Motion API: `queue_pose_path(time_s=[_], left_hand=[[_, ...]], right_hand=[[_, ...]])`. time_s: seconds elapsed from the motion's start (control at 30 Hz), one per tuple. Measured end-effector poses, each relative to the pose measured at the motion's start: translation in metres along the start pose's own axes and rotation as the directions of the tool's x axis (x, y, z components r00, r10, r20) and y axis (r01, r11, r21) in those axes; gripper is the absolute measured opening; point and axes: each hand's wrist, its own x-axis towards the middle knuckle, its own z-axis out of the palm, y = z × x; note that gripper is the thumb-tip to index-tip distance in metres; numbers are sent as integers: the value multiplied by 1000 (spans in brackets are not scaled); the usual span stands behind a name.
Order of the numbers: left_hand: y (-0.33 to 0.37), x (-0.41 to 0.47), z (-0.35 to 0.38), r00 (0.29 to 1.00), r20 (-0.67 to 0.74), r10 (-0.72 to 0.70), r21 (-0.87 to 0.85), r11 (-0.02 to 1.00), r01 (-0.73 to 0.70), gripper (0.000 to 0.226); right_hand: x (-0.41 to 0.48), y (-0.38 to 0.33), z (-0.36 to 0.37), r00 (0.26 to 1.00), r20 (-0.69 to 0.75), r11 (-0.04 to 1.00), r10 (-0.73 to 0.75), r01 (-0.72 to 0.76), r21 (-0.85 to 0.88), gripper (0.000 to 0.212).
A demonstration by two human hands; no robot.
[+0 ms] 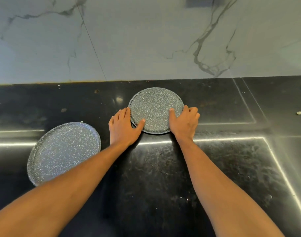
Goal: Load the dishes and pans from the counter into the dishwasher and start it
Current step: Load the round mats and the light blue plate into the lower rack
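Left hand (124, 127), right hand (184, 122) around far plate (156, 106)

The left hand (123, 128) and right hand (184, 124) are bare, with short-trimmed nails on the thumbs. Behind each hand, the left forearm (69, 182) and right forearm (219, 177) are bare as well.

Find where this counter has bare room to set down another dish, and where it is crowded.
Bare counter lies between the left forearm and right forearm, nearer than the far plate. Also left of that plate, along the wall, and right of the right hand. Crowded: the gap between the plates, filled by the left hand beside the near plate.
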Motion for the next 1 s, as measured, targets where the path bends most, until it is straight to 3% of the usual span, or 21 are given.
queue_pose_path(time_s=[0.2, 0.27, 0.4, 0.53, 0.67, 0.73, 0.8, 0.83, 1.0], left_hand=[[-2, -3, -2, 999, 32, 1, -36, 999, 1, 89], [0, -3, -2, 999, 34, 4, -58, 998, -2, 88], [-1, -5, -5, 998, 57, 39, -98, 995, -33, 87], [-2, -8, -14, 994, 106, 41, -200, 980, -19, 81], [-6, -7, -20, 988, 143, 63, -371, 929, -6, 68], [-3, -11, -35, 952, 300, 67, -593, 794, 131, 62], [3, -24, -56, 869, 464, 172, -823, 446, 351, 64], [6, -33, -67, 837, 493, 237, -852, 327, 409, 70], [34, -89, -77, 701, 602, 382, -794, 197, 575, 85]], right_hand=[[7, -9, -9, 977, 98, 974, 189, -199, 105, 62], [13, -9, -16, 955, 177, 936, 237, -273, 222, 57], [8, -9, -48, 869, 411, 625, 275, -486, 610, 33], [-23, -14, -70, 812, 516, 386, 271, -583, 715, 21], [-73, -9, -88, 839, 463, 284, 286, -536, 795, 17], [-103, -4, -105, 864, 424, 256, 272, -490, 833, 19], [-130, 2, -122, 889, 392, 249, 235, -445, 860, 22], [-142, 6, -132, 900, 378, 247, 219, -426, 871, 22], [-210, 39, -183, 925, 242, 346, 293, -339, 875, 33]])
